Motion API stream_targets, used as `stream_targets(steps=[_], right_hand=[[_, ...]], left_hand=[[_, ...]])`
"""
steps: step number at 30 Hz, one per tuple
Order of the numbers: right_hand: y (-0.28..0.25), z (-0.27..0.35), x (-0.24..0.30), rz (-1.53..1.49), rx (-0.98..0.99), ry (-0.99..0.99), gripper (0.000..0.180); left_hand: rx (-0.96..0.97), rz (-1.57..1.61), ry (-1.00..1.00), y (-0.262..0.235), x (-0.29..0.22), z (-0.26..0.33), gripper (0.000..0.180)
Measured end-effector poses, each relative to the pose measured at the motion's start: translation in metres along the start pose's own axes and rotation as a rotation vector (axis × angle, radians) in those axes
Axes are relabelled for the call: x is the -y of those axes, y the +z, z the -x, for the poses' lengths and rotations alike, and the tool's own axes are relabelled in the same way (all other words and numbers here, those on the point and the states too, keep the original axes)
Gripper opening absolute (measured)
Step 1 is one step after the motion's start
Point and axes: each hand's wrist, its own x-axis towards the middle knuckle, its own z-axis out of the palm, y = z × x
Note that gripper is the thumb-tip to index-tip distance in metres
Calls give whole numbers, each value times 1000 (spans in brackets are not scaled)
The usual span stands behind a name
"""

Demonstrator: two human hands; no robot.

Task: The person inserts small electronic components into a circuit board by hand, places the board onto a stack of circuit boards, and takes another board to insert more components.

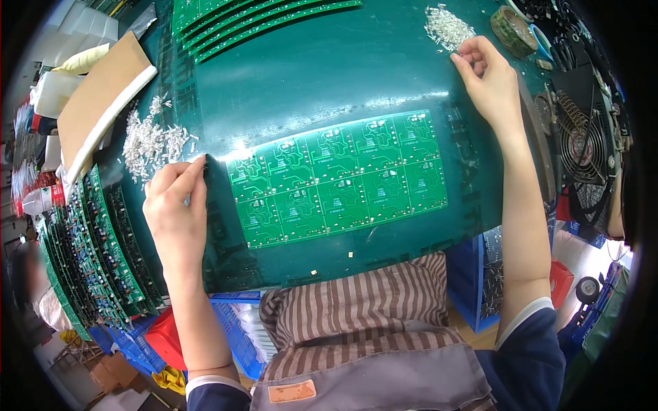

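A green circuit board panel (343, 181), divided into several small boards, lies flat in front of me. Left of it, my left hand (177, 205) is closed, with thumb and forefinger pinched at the lower right edge of a loose pile of small white parts (154, 139). What sits between those fingertips is too small to make out. Far right, my right hand (488, 75) has curled fingers at the near edge of a second pile of small whitish parts (447, 29). Whether its fingertips hold one of them cannot be seen.
Several green panels (260, 24) are stacked at the far side. Populated circuit boards (96, 240) stand in a row at the left, below a cardboard sheet (106, 96). A tape roll (514, 32) and a fan with a wire guard (582, 147) are at the right.
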Motion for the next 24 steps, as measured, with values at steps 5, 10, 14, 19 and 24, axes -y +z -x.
stream_targets(steps=[5,10,14,19,24], right_hand=[[6,0,6,-12,-15,42,25],[14,1,14,28,-29,-16,22],[21,4,13,-4,-84,-23,19],[17,4,16,-63,-98,10,17],[20,10,20,-100,-199,-99,16]], left_hand=[[-5,27,-45,3,0,0,17],[-27,-11,33,2,1,-1,17],[-123,30,30,9,0,1,19],[-146,61,9,8,-9,0,14],[-8,412,-97,-4,-47,8,12]])
